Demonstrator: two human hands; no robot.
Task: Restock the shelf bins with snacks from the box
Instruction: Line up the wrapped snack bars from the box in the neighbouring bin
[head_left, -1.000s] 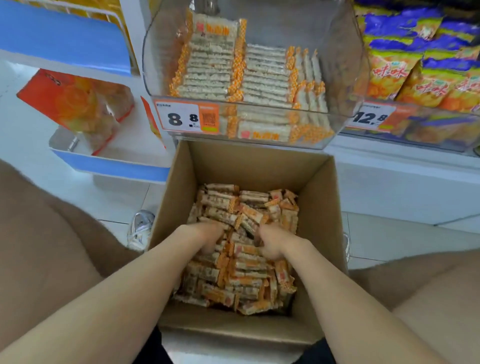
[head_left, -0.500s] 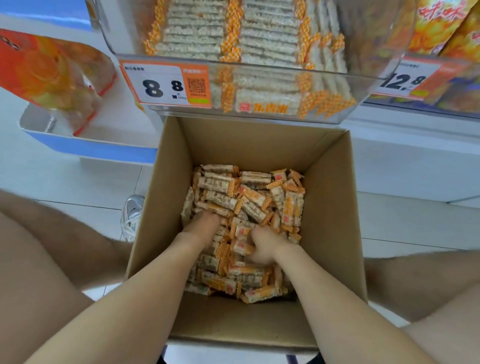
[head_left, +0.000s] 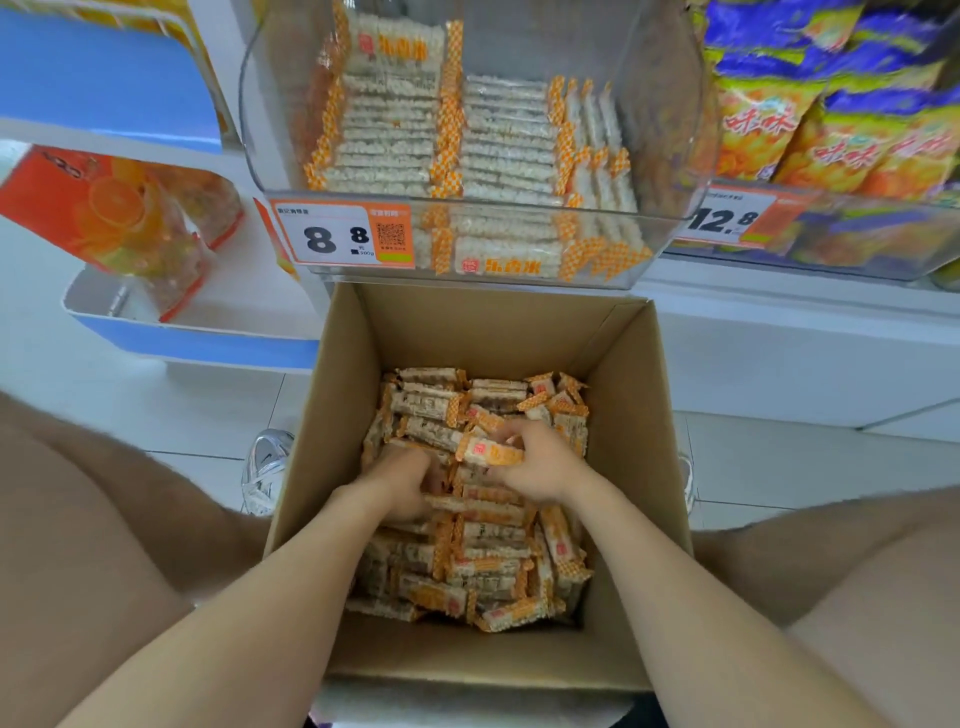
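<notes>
Box: we see the open cardboard box (head_left: 623, 395) on the floor, directly below the shelf bin and between the person's knees.
Snack bars: a loose heap of wrapped snack bars (head_left: 467, 561) with orange-checked ends covers the bottom of the box.
Left hand: the left hand (head_left: 402, 488) is sunk into the heap, and we see its fingers (head_left: 427, 470) curled round some of the snack bars.
Right hand: the right hand (head_left: 540, 467), just beside the left, pinches a single bar (head_left: 491, 451) lying tilted on top of the heap.
Shelf bin: the clear shelf bin (head_left: 670, 130) holds the same bars in neat rows, some standing on edge at its right side.
Price tags: we read 8.8 on the bin tag (head_left: 343, 236) and 12.8 on the neighbouring tag (head_left: 727, 218).
Neighbours: yellow and purple bags (head_left: 831, 130) sit to the right, and an orange bag (head_left: 119, 218) lies on the shelf to the left.
Shoe: a pale shoe (head_left: 265, 467) is just beside the box's left wall.
</notes>
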